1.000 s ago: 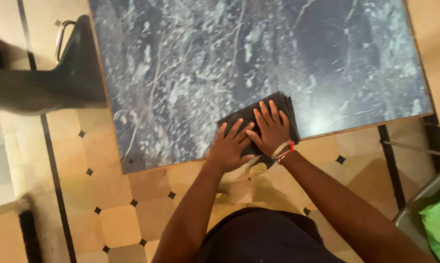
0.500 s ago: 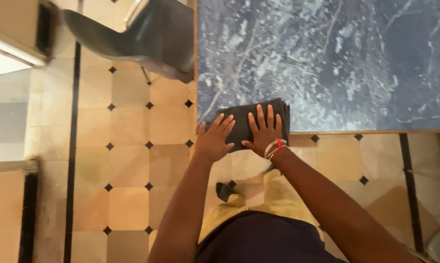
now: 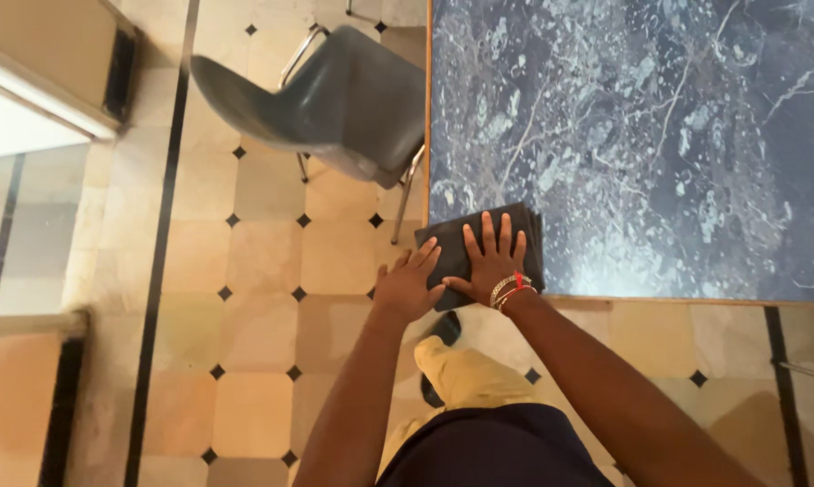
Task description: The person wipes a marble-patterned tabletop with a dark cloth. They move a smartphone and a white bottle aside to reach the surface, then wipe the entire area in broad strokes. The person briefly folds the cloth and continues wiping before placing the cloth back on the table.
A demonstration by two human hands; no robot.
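Flat palms, no pinch: right hand (image 3: pixel 490 267) presses folded dark cloth (image 3: pixel 479 252) at marble tabletop (image 3: pixel 641 135) corner, 7 o'clock; left hand (image 3: pixel 405 287) overhangs edge. Wipe looks partway; rest unjudgeable.

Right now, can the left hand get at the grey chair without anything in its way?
Probably yes: the left hand rests at the table corner, and only bare floor separates it from the grey chair.
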